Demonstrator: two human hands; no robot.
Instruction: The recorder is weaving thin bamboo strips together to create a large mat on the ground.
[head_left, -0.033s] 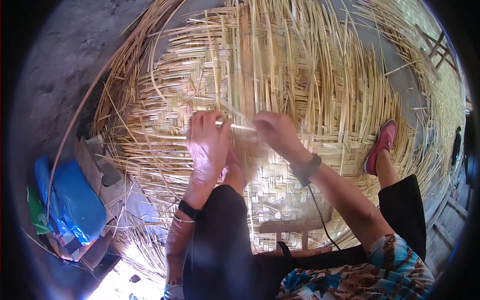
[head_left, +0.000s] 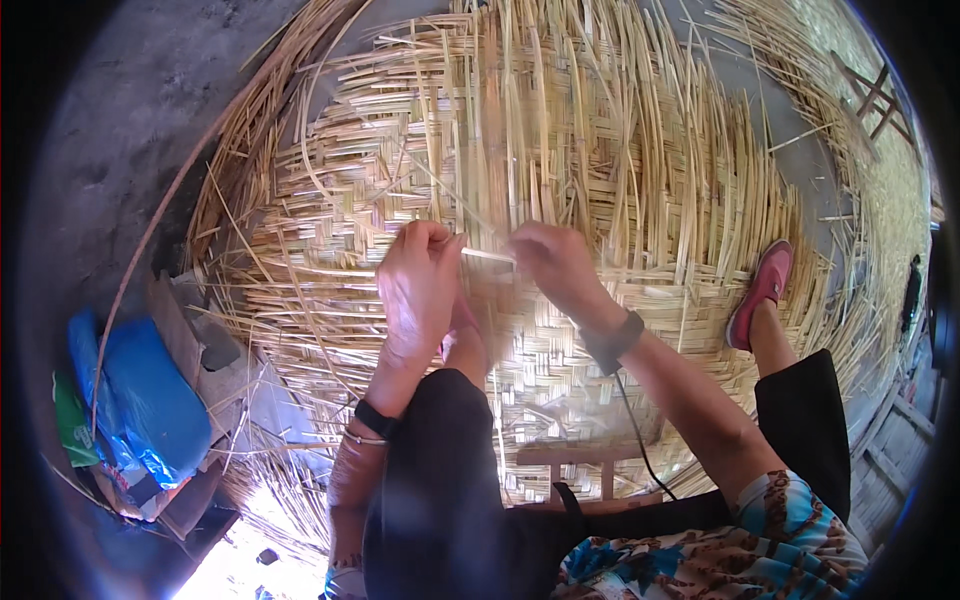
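As loose stalks are bristling from its edges, a broad woven mat [head_left: 560,345] of straw-coloured strips is covering most of the floor beneath a seated person. Black trousers [head_left: 440,470] are filling the lower middle of the scene, with a patterned top [head_left: 680,555] in blue, brown and white showing beside them. At far left, a blue plastic bag [head_left: 155,400] is lying near a grey wall or floor; which of the two, the view is not making clear. A wooden frame [head_left: 580,455] is showing low down, just in front of the person. The left hand [head_left: 417,285] is pinching one end of a pale strip between thumb and curled fingers. The right hand [head_left: 550,262] is curling closed at the strip's other end, its fingertips blurring. A pink shoe [head_left: 766,298] is resting on the mat at right. A black wristband [head_left: 378,422] is circling the left wrist; a dark band [head_left: 613,345] is wrapping the right. Smallest of all, the pale strip [head_left: 487,255] is spanning the gap between both hands, above the mat.
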